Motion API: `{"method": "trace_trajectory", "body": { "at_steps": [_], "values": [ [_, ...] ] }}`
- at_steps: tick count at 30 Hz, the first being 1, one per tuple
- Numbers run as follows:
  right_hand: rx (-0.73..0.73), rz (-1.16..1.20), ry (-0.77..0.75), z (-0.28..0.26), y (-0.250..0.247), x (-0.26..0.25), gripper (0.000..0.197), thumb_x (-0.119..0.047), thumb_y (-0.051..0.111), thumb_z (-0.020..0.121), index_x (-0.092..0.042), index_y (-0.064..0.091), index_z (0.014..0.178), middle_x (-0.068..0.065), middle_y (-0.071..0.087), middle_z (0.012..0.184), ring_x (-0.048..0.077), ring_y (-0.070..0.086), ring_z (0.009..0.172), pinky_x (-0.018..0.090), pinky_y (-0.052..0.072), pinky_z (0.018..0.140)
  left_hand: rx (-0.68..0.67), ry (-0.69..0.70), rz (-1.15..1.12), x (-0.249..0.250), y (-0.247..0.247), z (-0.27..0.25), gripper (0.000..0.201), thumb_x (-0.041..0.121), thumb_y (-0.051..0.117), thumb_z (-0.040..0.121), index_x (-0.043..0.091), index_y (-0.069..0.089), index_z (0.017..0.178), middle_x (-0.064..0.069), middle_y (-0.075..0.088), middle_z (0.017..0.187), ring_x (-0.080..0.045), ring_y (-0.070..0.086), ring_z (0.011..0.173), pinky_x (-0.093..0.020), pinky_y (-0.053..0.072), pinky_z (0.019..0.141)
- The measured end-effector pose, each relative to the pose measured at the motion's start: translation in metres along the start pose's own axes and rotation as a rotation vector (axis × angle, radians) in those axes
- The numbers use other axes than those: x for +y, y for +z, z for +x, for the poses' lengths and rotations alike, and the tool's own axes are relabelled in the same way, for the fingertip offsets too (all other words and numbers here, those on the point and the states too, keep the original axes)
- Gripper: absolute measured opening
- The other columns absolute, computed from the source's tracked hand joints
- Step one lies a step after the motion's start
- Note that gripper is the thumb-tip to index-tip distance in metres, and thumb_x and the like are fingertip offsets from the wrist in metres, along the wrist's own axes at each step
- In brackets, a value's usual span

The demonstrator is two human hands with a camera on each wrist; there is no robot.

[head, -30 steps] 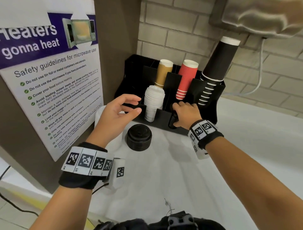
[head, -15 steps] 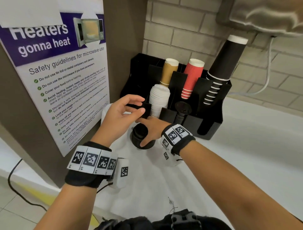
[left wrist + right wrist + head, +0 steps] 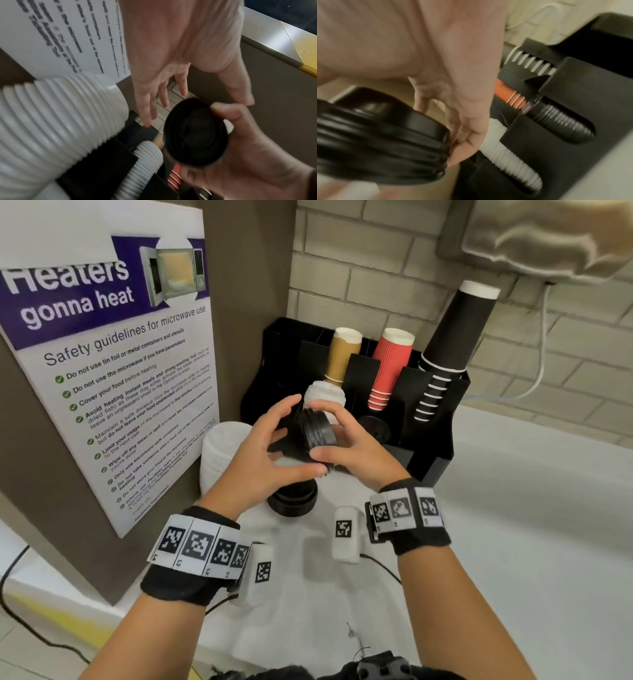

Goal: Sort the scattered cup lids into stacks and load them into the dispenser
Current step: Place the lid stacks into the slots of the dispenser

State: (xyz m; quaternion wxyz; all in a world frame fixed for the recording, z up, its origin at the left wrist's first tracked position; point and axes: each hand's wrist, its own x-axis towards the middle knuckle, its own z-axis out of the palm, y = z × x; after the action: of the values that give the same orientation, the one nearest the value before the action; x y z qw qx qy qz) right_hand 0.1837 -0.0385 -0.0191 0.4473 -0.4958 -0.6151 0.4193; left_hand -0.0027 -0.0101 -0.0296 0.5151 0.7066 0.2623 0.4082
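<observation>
My right hand (image 3: 346,440) grips a short stack of black lids (image 3: 317,433) on edge, lifted in front of the black dispenser (image 3: 435,446). My left hand (image 3: 270,446) is beside the stack with fingers spread and straight; its thumb lies near the rim. The left wrist view shows the held stack (image 3: 193,135) from below, pinched by the right hand (image 3: 248,155), with the left hand (image 3: 171,75) open above it. In the right wrist view the stack (image 3: 376,142) fills the lower left. More black lids (image 3: 293,501) sit on the counter below my hands.
The dispenser holds white lids (image 3: 325,398) and black lids (image 3: 375,428) in front slots, with brown cups (image 3: 342,354), red cups (image 3: 390,368) and black cups (image 3: 452,337) behind. A tall stack of white lids (image 3: 222,453) stands left, against the poster panel (image 3: 113,392).
My right hand left the dispenser's black-lid slot, came down on the black stack on the counter, and has lifted part of it up between both hands. The left hand stayed open nearby.
</observation>
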Motion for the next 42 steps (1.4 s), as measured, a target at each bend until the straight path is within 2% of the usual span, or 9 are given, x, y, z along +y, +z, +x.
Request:
{"method": "trace_trajectory", "body": {
  "at_steps": [2,7,10,14,20,23,26,32,42],
  "values": [
    [0.029,0.113,-0.047,-0.014,0.003,-0.006,0.064,-0.023,0.072,0.075,-0.03,0.047,0.133,0.026,0.057,0.115,0.042,0.058,0.1,0.056,0.046,0.092,-0.075,0.005,-0.059,-0.001,0.007,0.002,0.091,0.036,0.087,0.059,0.063,0.037,0.13,0.03,0.041,0.139,-0.002,0.048,0.127,-0.023,0.05,0.093],
    [0.083,0.196,-0.013,-0.034,-0.002,-0.008,0.066,-0.01,0.069,0.079,-0.018,0.043,0.14,0.026,0.056,0.125,0.043,0.054,0.115,0.056,0.044,0.097,-0.105,0.025,-0.116,-0.002,0.017,0.005,0.094,0.022,0.09,0.058,0.045,0.044,0.137,0.005,0.048,0.141,-0.017,0.059,0.121,-0.039,0.056,0.089],
    [0.092,0.192,0.01,-0.04,-0.007,-0.012,0.066,-0.007,0.068,0.077,-0.019,0.046,0.138,0.027,0.055,0.124,0.041,0.056,0.115,0.055,0.049,0.095,-0.138,0.012,-0.143,-0.001,0.02,0.006,0.094,0.025,0.093,0.055,0.047,0.046,0.134,0.007,0.047,0.142,-0.017,0.058,0.121,-0.037,0.057,0.088],
    [0.095,0.182,0.014,-0.044,-0.008,-0.015,0.064,-0.005,0.074,0.075,-0.028,0.052,0.131,0.011,0.062,0.114,0.023,0.065,0.103,0.038,0.057,0.076,-0.118,0.018,-0.14,-0.002,0.025,0.007,0.096,0.022,0.087,0.054,0.041,0.044,0.137,0.006,0.046,0.143,-0.013,0.059,0.119,-0.031,0.057,0.084],
    [0.122,0.104,-0.033,-0.036,-0.015,-0.008,0.067,-0.012,0.082,0.07,-0.028,0.054,0.128,0.015,0.062,0.116,0.026,0.065,0.105,0.037,0.056,0.084,-0.115,0.0,-0.135,-0.005,0.028,0.008,0.098,0.024,0.085,0.055,0.045,0.039,0.138,0.012,0.04,0.147,-0.009,0.046,0.132,-0.035,0.049,0.101],
    [0.341,-0.002,-0.074,-0.019,-0.043,-0.005,0.067,-0.017,0.086,0.066,-0.029,0.054,0.124,0.006,0.065,0.113,0.016,0.066,0.101,0.028,0.055,0.082,-0.036,-0.011,-0.091,-0.003,0.02,0.011,0.085,0.037,0.08,0.059,0.053,0.038,0.131,0.018,0.041,0.143,-0.008,0.046,0.131,-0.031,0.044,0.102],
    [0.538,-0.269,-0.042,-0.001,-0.085,-0.001,0.068,-0.02,0.086,0.067,-0.035,0.048,0.122,0.0,0.06,0.119,0.015,0.06,0.108,0.029,0.051,0.089,0.105,0.0,-0.02,-0.002,0.007,0.012,0.063,0.044,0.071,0.067,0.044,0.048,0.126,0.015,0.052,0.129,-0.007,0.06,0.112,-0.017,0.05,0.086],
    [0.238,-0.879,0.21,0.037,-0.114,0.021,0.08,-0.023,0.085,0.067,-0.028,0.042,0.135,0.012,0.049,0.127,0.029,0.047,0.12,0.032,0.039,0.098,0.175,0.052,0.057,-0.001,-0.002,0.012,0.036,0.015,0.068,0.088,0.038,0.057,0.113,0.01,0.058,0.119,0.006,0.063,0.087,-0.003,0.043,0.075],
    [0.071,-1.103,0.291,0.052,-0.107,0.034,0.085,-0.018,0.085,0.066,-0.019,0.042,0.14,0.011,0.044,0.139,0.028,0.046,0.124,0.034,0.042,0.098,0.211,0.031,0.074,0.003,-0.006,0.007,0.03,0.012,0.066,0.089,0.027,0.061,0.114,0.007,0.059,0.117,0.007,0.062,0.084,-0.001,0.041,0.075]
  ]
}}
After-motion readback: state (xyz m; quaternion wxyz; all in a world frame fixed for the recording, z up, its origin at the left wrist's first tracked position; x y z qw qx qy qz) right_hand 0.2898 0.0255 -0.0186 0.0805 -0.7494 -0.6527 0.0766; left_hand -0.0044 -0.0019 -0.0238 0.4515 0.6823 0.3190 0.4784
